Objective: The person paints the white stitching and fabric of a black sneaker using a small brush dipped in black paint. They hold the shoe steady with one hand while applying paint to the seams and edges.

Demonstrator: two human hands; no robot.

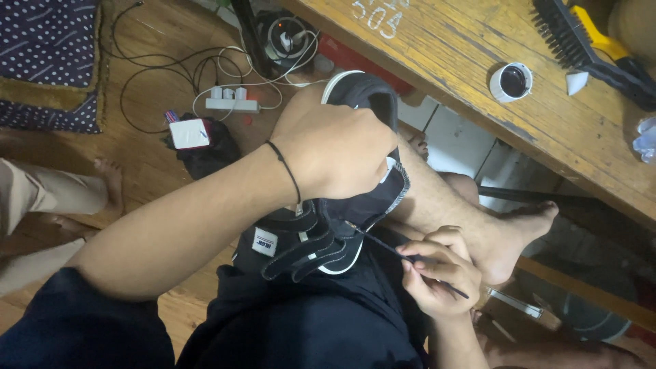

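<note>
Shoe: black sneaker with white sole edge and white stitching, held over the person's lap, toe end pointing up toward the counter edge; tongue and strap flaps hang toward the lap, a small white label showing on the tongue.
Lace: thin black lace running taut from the shoe's side down and right into the right hand, its end sticking out past the fingers.
Left hand: left hand lies over the upper part of the shoe, fingers curled around it in a firm hold; a thin black band sits on the wrist.
Right hand: right hand sits just beside the shoe's lower right, fingers pinched narrow on the lace.
Position: shoe rests between the two hands, above the dark clothing on the lap, and in front of the person's bare foot, which lies crossed under the counter.
Counter: worn wooden counter across the upper right, with white chalk marks on it.
On counter: small round white pot with dark contents; black brush with yellow handle at the far right, well apart from the shoe.
Floor: wooden floor with a white power strip and tangled cables; small red and white box on a dark item near it.
Other person: bare foot and light trouser leg at the left edge, apart from the work.
</note>
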